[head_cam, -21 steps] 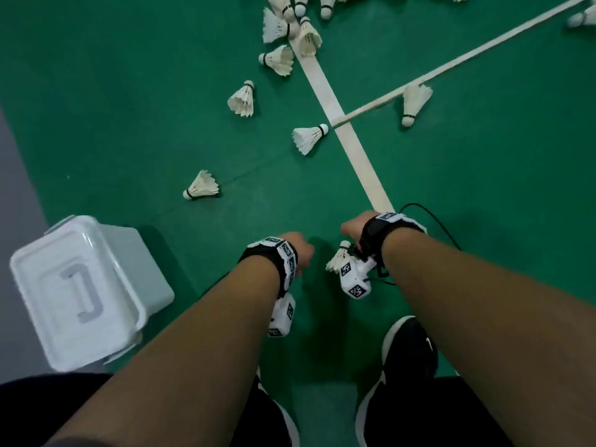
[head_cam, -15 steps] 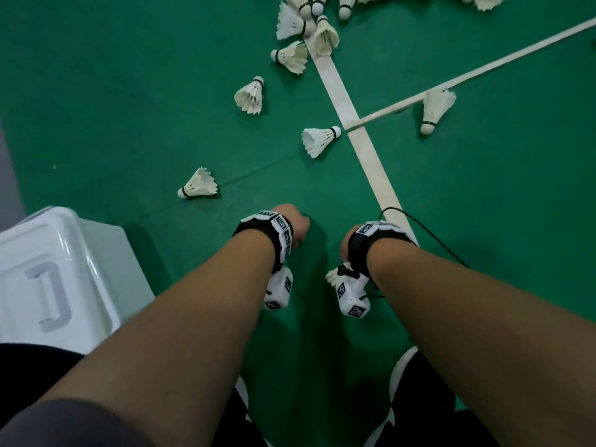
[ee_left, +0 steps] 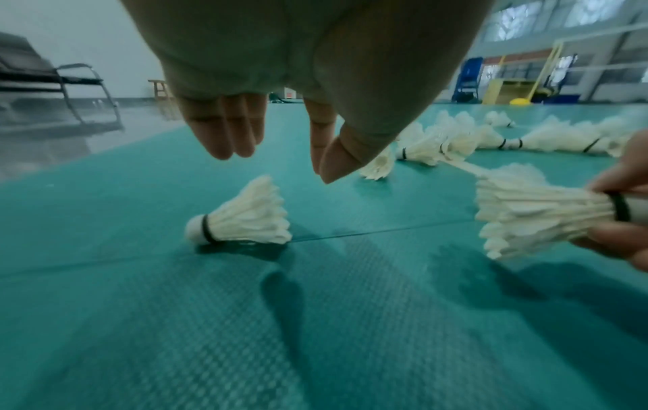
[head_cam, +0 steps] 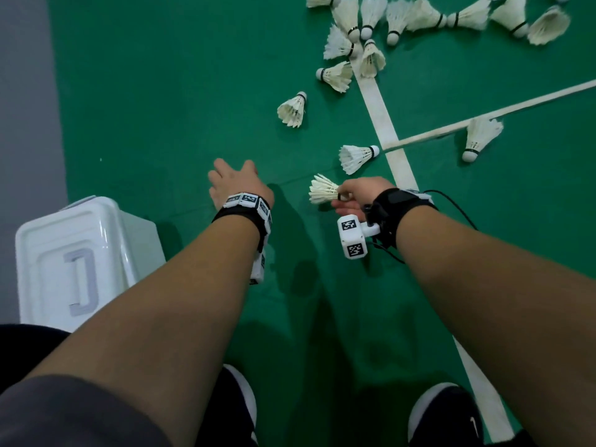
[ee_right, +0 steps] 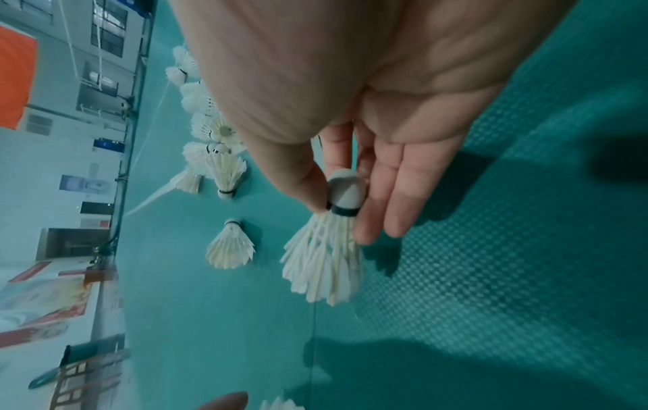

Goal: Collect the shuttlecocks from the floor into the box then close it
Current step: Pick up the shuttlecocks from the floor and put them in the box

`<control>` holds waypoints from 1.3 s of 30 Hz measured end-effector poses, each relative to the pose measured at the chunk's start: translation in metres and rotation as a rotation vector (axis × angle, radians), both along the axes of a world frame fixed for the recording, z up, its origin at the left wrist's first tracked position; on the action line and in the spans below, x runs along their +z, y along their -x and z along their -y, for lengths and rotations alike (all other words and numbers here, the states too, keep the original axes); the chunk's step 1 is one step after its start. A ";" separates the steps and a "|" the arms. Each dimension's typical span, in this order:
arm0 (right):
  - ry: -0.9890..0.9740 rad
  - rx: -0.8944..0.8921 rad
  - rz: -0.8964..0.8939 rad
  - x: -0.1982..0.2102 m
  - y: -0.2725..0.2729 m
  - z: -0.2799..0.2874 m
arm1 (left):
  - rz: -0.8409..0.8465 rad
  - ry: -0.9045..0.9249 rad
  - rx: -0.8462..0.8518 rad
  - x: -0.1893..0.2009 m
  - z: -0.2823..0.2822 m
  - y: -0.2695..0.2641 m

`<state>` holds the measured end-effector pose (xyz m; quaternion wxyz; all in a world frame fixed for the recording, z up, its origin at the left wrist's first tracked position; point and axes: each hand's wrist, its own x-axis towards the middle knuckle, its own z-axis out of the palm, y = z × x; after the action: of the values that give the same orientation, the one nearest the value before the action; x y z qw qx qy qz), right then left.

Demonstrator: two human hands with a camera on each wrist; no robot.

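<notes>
Holding one shuttlecock (head_cam: 323, 189) pinched at its cork in my right hand (head_cam: 361, 196), feathers fanning out to my left with its long axis about level above the floor, I judge I'm mid-collection. My left hand (head_cam: 237, 185) hovers with fingers loosely spread, gripping nothing, over another shuttlecock lying on its side (ee_left: 242, 215), cork pointing toward the box (head_cam: 69, 262). Next I'd pinch that one, but the box lid looks shut and needs opening.
</notes>
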<state>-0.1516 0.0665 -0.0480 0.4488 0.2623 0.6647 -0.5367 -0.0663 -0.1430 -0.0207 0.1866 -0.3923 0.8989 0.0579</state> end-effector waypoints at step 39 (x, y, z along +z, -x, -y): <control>-0.139 0.507 -0.654 0.017 -0.001 0.010 | -0.255 -0.547 -0.081 -0.021 -0.085 0.020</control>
<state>-0.1504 0.0566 -0.0307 0.3133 -0.0643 0.8502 -0.4182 -0.0866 -0.0583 -0.0421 0.1732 -0.2807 0.8810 0.3391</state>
